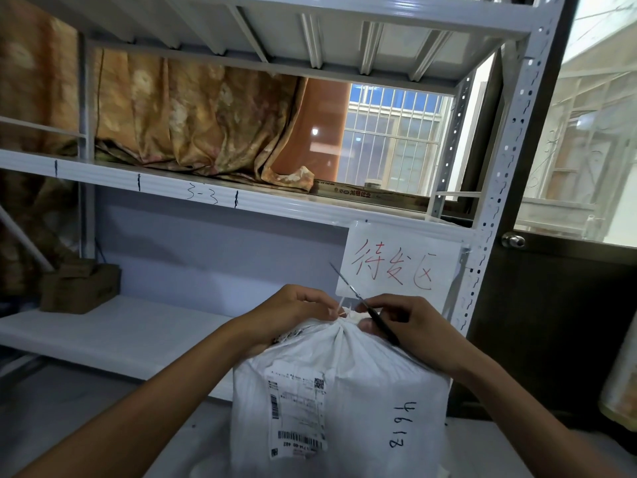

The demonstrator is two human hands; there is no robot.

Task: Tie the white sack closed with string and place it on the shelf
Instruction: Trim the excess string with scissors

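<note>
sack point(344, 391), white, upright at lower centre of frame on pale worktop point(86, 426), neck gathered at top. left hand point(293, 312) pinched shut on string point(341, 307) at left of neck. right hand point(410, 326) just right of neck, closed around thin dark scissors point(358, 298), blade tips angled toward upper left. shelf point(120, 334) behind, left of sack.

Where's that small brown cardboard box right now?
In the head view, the brown box sits at far left on the lower shelf, left of the white sack.
</note>
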